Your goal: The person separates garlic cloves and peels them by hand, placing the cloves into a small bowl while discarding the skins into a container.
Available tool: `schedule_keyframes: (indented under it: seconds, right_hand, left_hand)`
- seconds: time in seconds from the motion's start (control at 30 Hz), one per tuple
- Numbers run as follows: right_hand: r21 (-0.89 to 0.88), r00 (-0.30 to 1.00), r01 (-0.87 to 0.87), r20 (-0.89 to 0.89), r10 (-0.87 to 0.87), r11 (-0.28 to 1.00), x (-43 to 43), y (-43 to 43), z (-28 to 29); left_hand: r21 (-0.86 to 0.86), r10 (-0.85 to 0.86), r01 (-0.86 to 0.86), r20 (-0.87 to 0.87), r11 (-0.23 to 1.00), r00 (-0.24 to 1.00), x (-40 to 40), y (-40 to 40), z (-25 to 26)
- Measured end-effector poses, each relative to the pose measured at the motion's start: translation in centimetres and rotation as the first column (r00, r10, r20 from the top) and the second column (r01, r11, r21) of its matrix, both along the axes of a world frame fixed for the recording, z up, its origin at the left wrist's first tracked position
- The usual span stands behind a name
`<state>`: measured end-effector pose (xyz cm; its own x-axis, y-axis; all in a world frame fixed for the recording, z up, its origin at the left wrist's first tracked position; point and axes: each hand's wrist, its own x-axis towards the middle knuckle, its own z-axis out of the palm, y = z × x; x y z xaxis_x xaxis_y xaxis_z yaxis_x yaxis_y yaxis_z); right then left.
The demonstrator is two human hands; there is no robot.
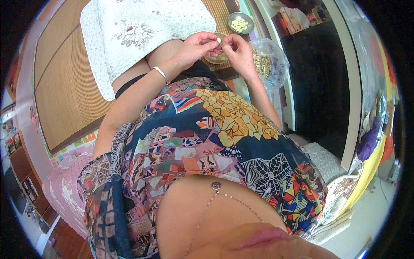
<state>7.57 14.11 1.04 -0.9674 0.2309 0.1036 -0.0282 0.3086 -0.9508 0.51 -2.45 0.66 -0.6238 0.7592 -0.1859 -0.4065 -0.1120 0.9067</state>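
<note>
My left hand (202, 48), with a bracelet on its wrist, pinches a small pale clove (219, 40), apparently peeled garlic, between its fingertips. Close beside it, the thumb and fingers of my right hand (237, 51) are curled together; whether they grip anything is hidden. Under both hands is a light round bowl (216, 62), partly covered, with pale bits inside. Just beyond stands a metal bowl (230, 23) of pale cloves. To the right of my right hand, a clear plastic bag (280, 69) lies open with many tan, unpeeled-looking cloves in it.
A white floral cloth (155, 19) lies across my legs. The slatted bamboo-like surface (64, 81) extends to the left. At the right are a dark cabinet panel (320, 77) with a pale frame, and a plastic-wrapped item (294, 19) on top.
</note>
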Motion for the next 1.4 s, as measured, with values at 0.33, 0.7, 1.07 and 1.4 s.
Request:
schedule_keyframes:
  seconds: [0.33, 0.7, 1.07, 1.4]
  right_hand:
    - [0.188, 0.995, 0.07, -0.078, -0.056, 0.98, -0.1, 0.7, -0.5]
    - [0.194, 0.984, 0.056, -0.178, -0.021, 0.979, 0.3, -0.5, 1.6]
    - [-0.048, 0.998, 0.032, -0.048, -0.035, 0.998, 0.2, 0.1, 0.3]
    - [-0.084, 1.0, 0.013, -0.015, -0.014, 0.996, 0.1, 0.3, 0.2]
  left_hand:
    - [-0.011, -0.02, 0.022, 0.107, 1.0, 0.994, -0.2, -0.1, 0.1]
    - [-0.016, 0.073, -0.072, 0.095, 0.997, 0.993, 0.0, 0.2, 0.0]
    - [-0.054, 0.05, -0.059, -0.157, 0.997, 0.986, 0.1, 0.4, -0.4]
    - [-0.04, 0.077, -0.085, -0.175, 0.996, 0.982, 0.4, 0.5, -0.1]
